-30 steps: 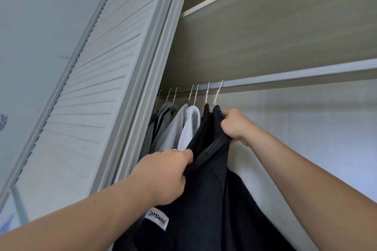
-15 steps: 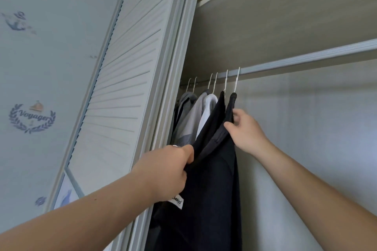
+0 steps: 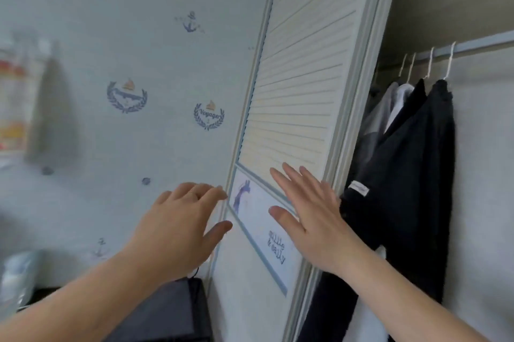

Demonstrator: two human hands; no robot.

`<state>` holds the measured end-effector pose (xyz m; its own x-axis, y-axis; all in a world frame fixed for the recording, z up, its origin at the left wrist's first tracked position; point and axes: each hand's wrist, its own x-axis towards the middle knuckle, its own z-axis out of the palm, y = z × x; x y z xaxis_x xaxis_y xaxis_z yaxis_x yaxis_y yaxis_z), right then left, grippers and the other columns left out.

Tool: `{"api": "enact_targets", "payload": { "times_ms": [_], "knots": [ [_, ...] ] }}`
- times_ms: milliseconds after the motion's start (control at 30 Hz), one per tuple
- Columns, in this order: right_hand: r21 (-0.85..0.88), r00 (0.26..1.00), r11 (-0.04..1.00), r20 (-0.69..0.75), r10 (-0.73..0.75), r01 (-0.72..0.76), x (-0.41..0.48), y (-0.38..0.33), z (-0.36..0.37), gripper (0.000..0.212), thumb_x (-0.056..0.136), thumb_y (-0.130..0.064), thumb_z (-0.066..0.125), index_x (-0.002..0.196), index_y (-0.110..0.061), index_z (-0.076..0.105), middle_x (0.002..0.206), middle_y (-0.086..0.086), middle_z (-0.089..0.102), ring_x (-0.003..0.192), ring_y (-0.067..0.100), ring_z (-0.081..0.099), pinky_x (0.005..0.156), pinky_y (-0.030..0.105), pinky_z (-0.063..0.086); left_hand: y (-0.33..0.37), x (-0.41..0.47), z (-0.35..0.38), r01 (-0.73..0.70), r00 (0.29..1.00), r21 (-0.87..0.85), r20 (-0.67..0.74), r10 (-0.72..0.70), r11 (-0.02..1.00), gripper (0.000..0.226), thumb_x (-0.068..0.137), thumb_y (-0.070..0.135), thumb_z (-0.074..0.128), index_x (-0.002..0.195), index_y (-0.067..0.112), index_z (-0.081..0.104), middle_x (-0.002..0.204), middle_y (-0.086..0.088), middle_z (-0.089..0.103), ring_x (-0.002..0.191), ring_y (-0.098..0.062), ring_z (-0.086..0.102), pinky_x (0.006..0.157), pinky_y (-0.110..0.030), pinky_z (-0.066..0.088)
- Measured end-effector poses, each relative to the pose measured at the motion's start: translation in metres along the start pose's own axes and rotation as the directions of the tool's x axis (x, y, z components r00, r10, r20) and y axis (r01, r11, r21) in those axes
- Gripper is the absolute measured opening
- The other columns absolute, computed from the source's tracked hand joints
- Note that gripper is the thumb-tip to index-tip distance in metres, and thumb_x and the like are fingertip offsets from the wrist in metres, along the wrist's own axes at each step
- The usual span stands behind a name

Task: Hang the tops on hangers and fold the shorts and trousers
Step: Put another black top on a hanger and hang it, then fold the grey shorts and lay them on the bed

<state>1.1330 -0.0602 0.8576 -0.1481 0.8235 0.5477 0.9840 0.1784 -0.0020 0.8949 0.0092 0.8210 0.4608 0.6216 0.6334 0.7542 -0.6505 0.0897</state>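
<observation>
Both your hands have let go of the dark top point(image 3: 411, 174). Half a second ago they gripped it; now it hangs free on its hanger point(image 3: 449, 60) from the rail point(image 3: 478, 45), right of frame, last in the row. Your left hand point(image 3: 178, 227) is lower centre at the left edge of the door point(image 3: 300, 77), fingers point(image 3: 205, 197) loose, holding nothing. Your right hand point(image 3: 314, 219) is spread over the door's printed panel, fingers point(image 3: 294, 180) straight, also empty; contact unclear. View has swung left: slatted door mid-frame, anchor-print wallpaper point(image 3: 139, 49) on the left, dark box point(image 3: 167, 314) at the bottom edge.
</observation>
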Motion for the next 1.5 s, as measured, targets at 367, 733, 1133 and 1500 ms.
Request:
{"api": "enact_targets", "payload": {
  "times_ms": [367, 733, 1133, 1500],
  "knots": [
    [0.290, 0.849, 0.878, 0.266, -0.456, 0.380, -0.053, -0.307, 0.134, 0.070, 0.084, -0.080, 0.001, 0.149, -0.059, -0.012, 0.160, -0.028, -0.021, 0.150, 0.005, -0.025, 0.122, 0.046, -0.013, -0.152, -0.341, -0.087, 0.509, 0.842, 0.176, 0.101, -0.530, 0.843, 0.077, 0.088, 0.080, 0.002, 0.157, 0.045, -0.002, 0.168, 0.012, -0.004, 0.154, -0.017, -0.015, 0.124, -0.045, 0.001],
    [0.717, 0.412, 0.500, 0.316, -0.855, 0.487, -0.157, -0.582, 0.242, 0.071, 0.079, -0.090, -0.005, 0.145, -0.066, -0.014, 0.157, -0.036, -0.018, 0.146, -0.005, -0.026, 0.119, 0.037, -0.018, -0.160, -0.653, -0.135, 0.973, 0.140, 0.185, 0.017, -0.990, 0.141, 0.083, 0.080, 0.083, 0.002, 0.156, 0.049, -0.003, 0.165, 0.020, -0.013, 0.146, -0.002, -0.027, 0.123, -0.042, -0.004],
    [0.832, -0.052, 0.350, 0.410, -0.911, 0.431, -0.219, -0.789, 0.310, 0.078, 0.081, -0.081, 0.005, 0.154, -0.053, 0.000, 0.164, -0.025, -0.003, 0.151, 0.002, -0.011, 0.122, 0.044, -0.008, -0.174, -0.837, -0.179, 0.893, -0.436, 0.107, -0.041, -0.899, -0.437, 0.070, 0.097, 0.070, 0.026, 0.158, 0.039, 0.014, 0.167, 0.011, 0.009, 0.154, -0.016, 0.002, 0.123, -0.042, 0.013],
    [0.878, -0.509, 0.126, 0.378, -0.773, 0.461, -0.333, -0.963, 0.331, 0.064, 0.100, -0.063, 0.028, 0.157, -0.043, 0.009, 0.165, -0.018, 0.015, 0.153, 0.009, 0.006, 0.123, 0.042, 0.007, -0.141, -0.973, -0.187, 0.572, -0.812, -0.158, 0.029, -0.583, -0.805, 0.062, 0.099, 0.064, 0.034, 0.155, 0.037, 0.027, 0.164, 0.010, 0.023, 0.152, -0.017, 0.013, 0.119, -0.045, 0.020]
  ]
}}
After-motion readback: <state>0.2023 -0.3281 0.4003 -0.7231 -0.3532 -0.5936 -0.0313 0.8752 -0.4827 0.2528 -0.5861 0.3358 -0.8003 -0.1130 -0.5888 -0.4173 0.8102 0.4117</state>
